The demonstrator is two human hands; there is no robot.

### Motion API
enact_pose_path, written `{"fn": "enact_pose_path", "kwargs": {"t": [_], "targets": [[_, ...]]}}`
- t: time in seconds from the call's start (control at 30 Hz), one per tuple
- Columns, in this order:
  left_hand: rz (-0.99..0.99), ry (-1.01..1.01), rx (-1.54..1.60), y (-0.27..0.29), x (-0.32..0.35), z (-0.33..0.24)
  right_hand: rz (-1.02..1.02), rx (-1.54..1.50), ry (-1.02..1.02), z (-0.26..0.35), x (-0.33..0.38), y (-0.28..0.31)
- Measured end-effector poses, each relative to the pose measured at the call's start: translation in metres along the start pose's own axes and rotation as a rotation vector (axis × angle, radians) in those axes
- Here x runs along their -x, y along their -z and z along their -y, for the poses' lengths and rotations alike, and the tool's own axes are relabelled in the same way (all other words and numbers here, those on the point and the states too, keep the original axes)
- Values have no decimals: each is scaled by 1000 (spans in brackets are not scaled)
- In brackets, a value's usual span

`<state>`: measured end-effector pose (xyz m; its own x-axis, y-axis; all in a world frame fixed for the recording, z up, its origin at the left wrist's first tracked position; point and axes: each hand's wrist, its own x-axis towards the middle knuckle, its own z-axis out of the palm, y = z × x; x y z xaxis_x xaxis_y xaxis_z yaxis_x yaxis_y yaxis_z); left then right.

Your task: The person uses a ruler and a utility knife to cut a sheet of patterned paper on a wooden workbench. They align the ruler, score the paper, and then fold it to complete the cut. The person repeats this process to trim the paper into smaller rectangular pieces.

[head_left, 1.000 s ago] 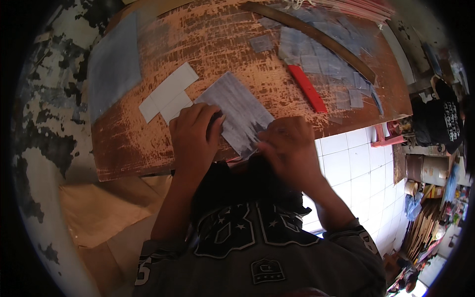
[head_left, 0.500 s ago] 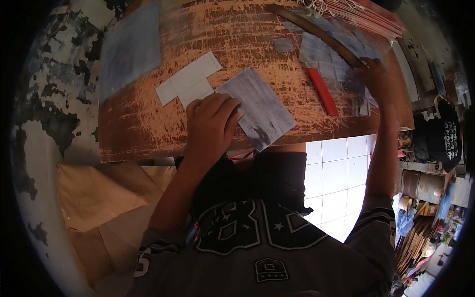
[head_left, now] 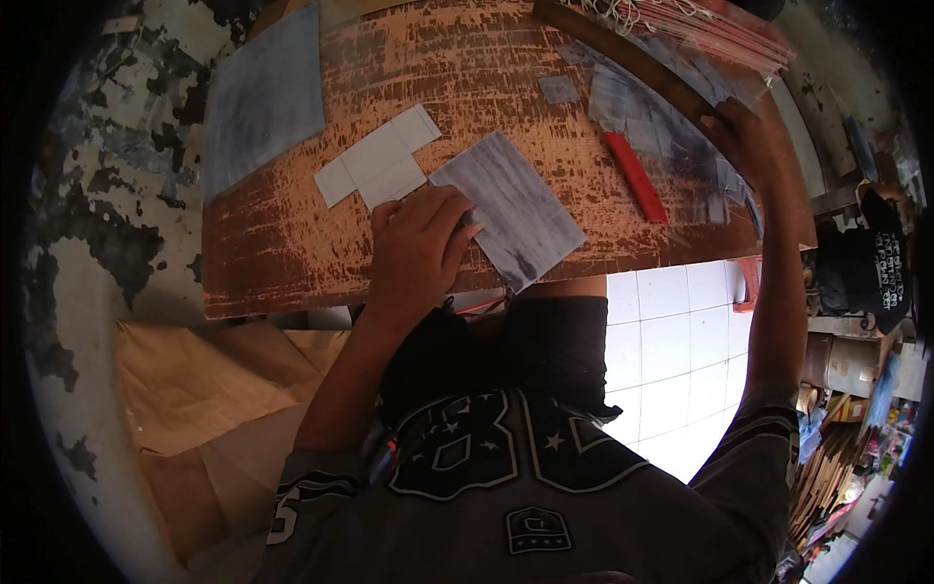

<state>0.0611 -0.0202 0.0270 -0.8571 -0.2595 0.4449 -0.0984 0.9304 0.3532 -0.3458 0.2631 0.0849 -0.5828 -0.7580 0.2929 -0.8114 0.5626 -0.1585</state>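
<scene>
My left hand rests on the near left corner of a grey rectangular sheet, pressing it flat on the worn orange-brown wooden table. My right hand is stretched far out to the right, its fingers on a long dark wooden ruler that lies slanted over a pile of grey cut sheets. A red utility knife lies between the two hands. A white cross-shaped card template sits just beyond my left hand.
A large grey sheet covers the table's far left corner. Pink strips and string lie at the far right. A small grey square sits mid-table. Brown paper lies on the floor to the left, white floor tiles to the right.
My right hand left the grey sheet and swung out to the right, up to the wooden ruler. My left hand stayed pressing the sheet, which now lies flat.
</scene>
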Motion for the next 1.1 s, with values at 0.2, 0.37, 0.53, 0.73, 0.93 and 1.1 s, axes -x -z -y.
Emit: {"fn": "enact_pose_path", "kwargs": {"t": [0.2,0.37,0.53,0.73,0.93,1.1], "targets": [[29,-18,1,4,-2,-2,-80,-319,-237,67,68,13],[58,-60,-16,4,-6,4,27,-908,-432,139,144,9],[43,-16,9,2,-12,4,149,-1082,-597,193,195,1],[-180,-32,35,-4,-18,9,149,-771,-324,227,211,-12],[-111,-15,-6,-7,-19,10,219,-743,-269,237,211,-16],[-39,30,-60,-1,-6,12,249,-741,-251,235,210,-16]]}}
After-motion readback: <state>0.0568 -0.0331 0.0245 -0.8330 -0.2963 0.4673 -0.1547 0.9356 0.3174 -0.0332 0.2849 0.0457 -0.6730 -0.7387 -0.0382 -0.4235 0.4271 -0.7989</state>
